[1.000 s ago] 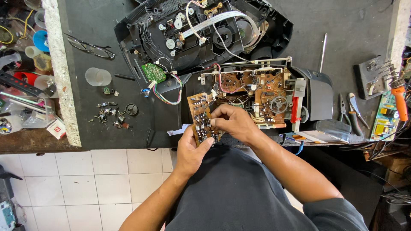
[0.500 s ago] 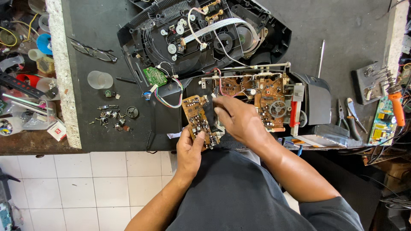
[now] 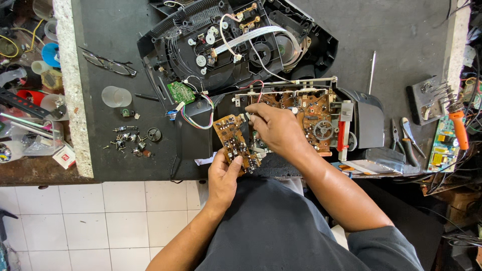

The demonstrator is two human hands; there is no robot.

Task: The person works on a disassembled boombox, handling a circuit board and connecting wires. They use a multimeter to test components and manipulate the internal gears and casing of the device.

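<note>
**Hands on a small circuit board**

Both hands meet at the bench edge; left hand [image 3: 222, 176] pinches the lower end of a small brown circuit board [image 3: 235, 144], tilted; right hand [image 3: 277, 129] rests curled over its upper side, fingertips at the top corner. Behind lies the opened black radio casing [image 3: 236, 45]; beside it the larger brown board [image 3: 314, 113]; left, loose screws [image 3: 128, 140].

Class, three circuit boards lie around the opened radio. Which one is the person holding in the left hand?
The small brown circuit board, gripped at its lower edge by the left hand. The larger brown board stays in the chassis; the small green board lies untouched.
</note>
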